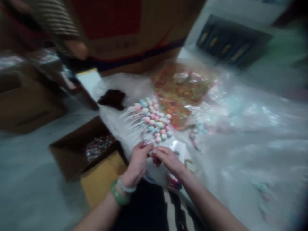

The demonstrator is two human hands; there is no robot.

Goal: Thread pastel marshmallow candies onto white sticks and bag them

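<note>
My left hand (140, 158) and my right hand (168, 157) meet close together at the table's near edge, fingers pinched. Between and just under the fingertips shows a small dark red and yellow piece (157, 161), too blurred to name. Just beyond the hands lies a row of marshmallow sticks (156, 120), with pink, white, blue and yellow marshmallows and thin white sticks pointing left. A white card or packet (178, 149) lies beside my right hand. Under my right wrist is a small colourful packet (175, 182).
Clear plastic sheeting (231, 141) covers the table, with a bag of orange and green pieces (183, 86) behind. An open carton (72, 144) with many small wrapped items stands lower left. A large cardboard box (144, 35) rises at the back; another person's hand (78, 48) shows upper left.
</note>
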